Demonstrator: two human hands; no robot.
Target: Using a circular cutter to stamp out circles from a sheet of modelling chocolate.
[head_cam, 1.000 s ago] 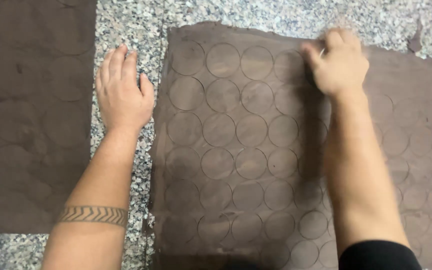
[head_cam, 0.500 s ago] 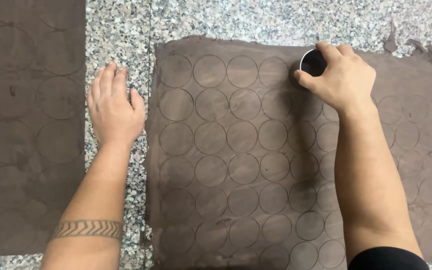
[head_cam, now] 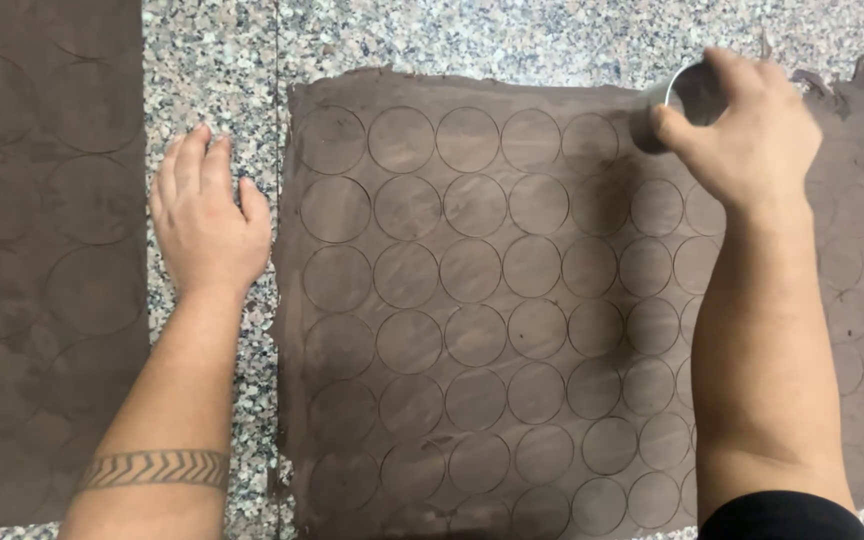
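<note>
Risky: right hand point(head_cam: 747, 135) clamped on round metal ring cutter point(head_cam: 680, 98) at upper right of rolled brown dough sheet point(head_cam: 492, 300), left hand point(head_cam: 207, 220) flat, fingers together, on speckled counter point(head_cam: 212, 80); tilted press could overlap neighbouring circles.

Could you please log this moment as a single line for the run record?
left hand: flat on granite counter | right hand: holding round metal cutter on brown dough sheet

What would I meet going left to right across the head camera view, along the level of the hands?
Dark brown dough sheet with large circles → bare strip of speckled granite counter → left hand, flat on the counter → big brown dough sheet scored with small circles → metal ring cutter → right hand gripping it.
</note>
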